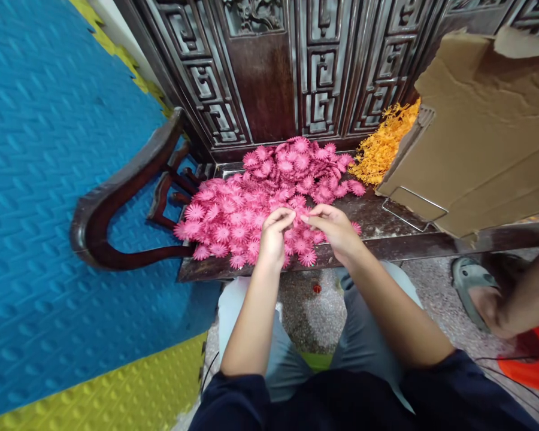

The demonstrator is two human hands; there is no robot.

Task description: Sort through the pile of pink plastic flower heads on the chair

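A large heap of pink artificial flower pieces (238, 209) lies on the dark wooden bench (368, 215). Over the heap's front right part, my left hand (276, 230) is closed, thumb and forefinger pinched. Opposite it, my right hand (335, 227) pinches too, its fingertips close to those of the left. Between the two hands is a small pink flower piece (300, 214), partly covered by the fingers. Whether the piece is one layer or several I cannot tell.
Orange flower pieces (384, 143) are piled at the back right beside a large cardboard sheet (480, 137) with a wire frame (415, 209). The bench's curved armrest (117, 185) stands at left. Another person's foot in a sandal (476, 293) is at right.
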